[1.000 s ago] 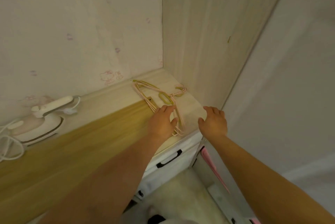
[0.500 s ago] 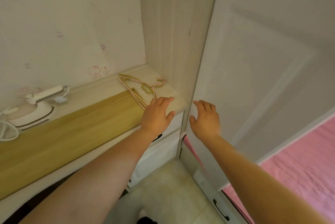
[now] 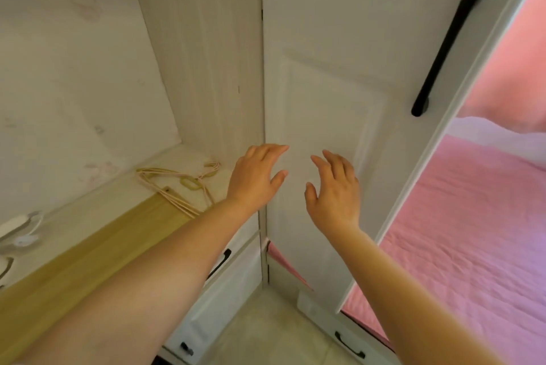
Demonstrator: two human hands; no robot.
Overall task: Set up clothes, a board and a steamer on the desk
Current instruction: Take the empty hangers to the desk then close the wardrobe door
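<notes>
My left hand (image 3: 255,177) and my right hand (image 3: 334,190) are both raised in front of a white wardrobe door (image 3: 339,75), fingers spread and holding nothing. A yellow wooden board (image 3: 88,258) lies on the pale desk (image 3: 97,205) at the lower left. Thin pink and yellow clothes hangers (image 3: 180,184) lie on the desk's right end, just left of my left hand. Only a sliver of the white steamer (image 3: 20,224) and its cord shows at the left edge. No clothes are visible.
The wardrobe door carries a long black handle (image 3: 446,51) at the upper right. A pink bed (image 3: 461,231) lies to the right beyond the door. White drawers (image 3: 233,270) with black handles sit under the desk, above a pale tiled floor (image 3: 266,332).
Both hands left the desk's right end and rose to the right, in front of the wardrobe door. The view swung right, so the steamer slid to the left edge and the bed appeared.
</notes>
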